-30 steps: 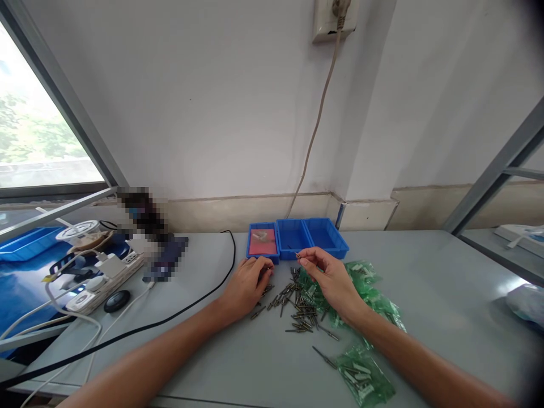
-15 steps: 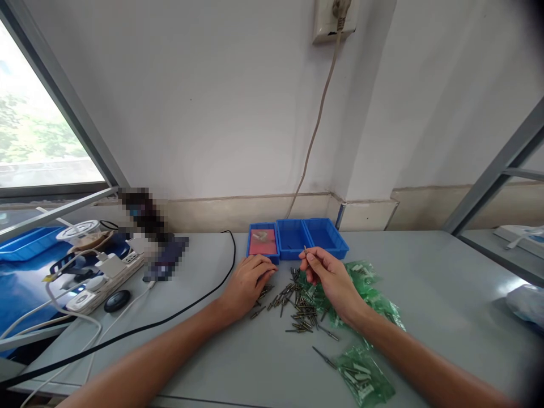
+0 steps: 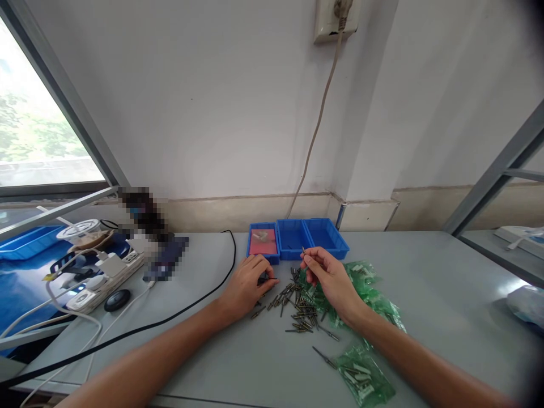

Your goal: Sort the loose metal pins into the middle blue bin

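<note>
My left hand (image 3: 246, 286) rests on the table at the left side of a loose pile of small metal pins (image 3: 304, 309), each with a thin dark shaft and a thicker brassy part. Its thumb and forefinger are apart, with dark pins showing in the gap. My right hand (image 3: 331, 280) is raised over the right of the pile, thumb and forefinger pinched on one small metal pin (image 3: 303, 249) whose tip points up. Beneath that wrist lie crumpled green plastic bags (image 3: 380, 303). A nearer green bag (image 3: 365, 377) contains more pins.
Behind the pile stand a blue tray with a red bottom (image 3: 249, 243) and a two-part blue tray (image 3: 344, 247). A black cable (image 3: 187, 309) crosses the table's left side. Further left are a power strip (image 3: 89, 297), a black round object (image 3: 117, 301) and white cords.
My left thumb and forefinger have parted, showing dark pins between them. My right hand has hardly shifted and keeps its pinch on the metal pin.
</note>
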The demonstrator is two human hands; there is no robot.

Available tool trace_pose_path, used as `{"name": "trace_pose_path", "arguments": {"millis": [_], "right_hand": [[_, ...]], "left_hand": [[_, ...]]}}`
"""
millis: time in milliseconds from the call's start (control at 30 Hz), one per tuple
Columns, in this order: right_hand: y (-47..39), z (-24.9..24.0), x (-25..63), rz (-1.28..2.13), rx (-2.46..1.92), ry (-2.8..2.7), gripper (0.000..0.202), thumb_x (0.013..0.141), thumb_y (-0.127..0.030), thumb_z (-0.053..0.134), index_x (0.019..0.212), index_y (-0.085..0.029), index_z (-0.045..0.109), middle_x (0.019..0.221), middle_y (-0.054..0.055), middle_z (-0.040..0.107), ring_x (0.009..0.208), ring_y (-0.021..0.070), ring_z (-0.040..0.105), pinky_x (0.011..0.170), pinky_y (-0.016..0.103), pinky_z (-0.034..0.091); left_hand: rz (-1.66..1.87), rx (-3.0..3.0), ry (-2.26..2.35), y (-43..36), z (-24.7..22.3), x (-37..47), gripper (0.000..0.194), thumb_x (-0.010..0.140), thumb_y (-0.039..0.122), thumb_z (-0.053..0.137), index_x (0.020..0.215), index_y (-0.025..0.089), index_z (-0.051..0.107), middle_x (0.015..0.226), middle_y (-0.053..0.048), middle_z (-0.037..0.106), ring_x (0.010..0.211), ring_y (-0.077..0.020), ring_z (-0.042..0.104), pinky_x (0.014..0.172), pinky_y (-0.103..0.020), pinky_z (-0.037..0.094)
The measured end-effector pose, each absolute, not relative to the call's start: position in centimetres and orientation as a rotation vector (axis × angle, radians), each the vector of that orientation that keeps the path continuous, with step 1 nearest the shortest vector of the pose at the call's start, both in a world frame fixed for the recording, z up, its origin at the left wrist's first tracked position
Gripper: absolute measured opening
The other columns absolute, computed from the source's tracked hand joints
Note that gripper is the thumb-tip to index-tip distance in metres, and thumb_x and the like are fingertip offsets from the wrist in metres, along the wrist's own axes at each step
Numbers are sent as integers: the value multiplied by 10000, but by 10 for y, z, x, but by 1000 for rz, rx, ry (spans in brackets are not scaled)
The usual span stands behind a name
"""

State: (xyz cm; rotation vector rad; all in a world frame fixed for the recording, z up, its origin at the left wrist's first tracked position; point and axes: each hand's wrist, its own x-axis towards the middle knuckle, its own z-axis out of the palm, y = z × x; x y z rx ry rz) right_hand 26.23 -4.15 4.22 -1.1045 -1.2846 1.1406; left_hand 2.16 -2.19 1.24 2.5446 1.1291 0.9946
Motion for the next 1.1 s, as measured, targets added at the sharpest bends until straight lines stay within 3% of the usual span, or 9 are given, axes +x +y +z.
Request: {"name": "trace_pose_path", "arguments": {"millis": [500, 867, 1100], "right_hand": [[-40, 38, 264, 1105, -1120, -1247, 371, 919, -582, 699, 994, -229, 613, 880, 11, 643, 648, 150, 549, 586, 290, 436], [-40, 40, 264, 1078, -1126, -1254, 419, 881, -640, 708, 982, -243, 619, 876, 21, 659, 641, 167, 554, 579, 309, 442], [-40, 40, 263, 1074, -1127, -1251, 368, 903, -595, 694, 974, -243, 611, 875, 15, 661, 642, 161, 554, 582, 301, 438]], "left_hand": [[962, 2565, 1124, -25, 14, 23, 183, 1041, 233, 627, 893, 204, 523, 923, -8, 581, 865, -185, 514, 813, -324, 410], [955, 2570, 1161, -27, 16, 24, 261, 1072, 344, 592, 868, 204, 510, 853, 1, 551, 818, -185, 479, 776, -323, 395], [952, 2595, 1117, -26, 16, 24, 208, 1055, 341, 637, 911, 198, 590, 828, -2, 579, 813, -189, 486, 767, -320, 402]]}}
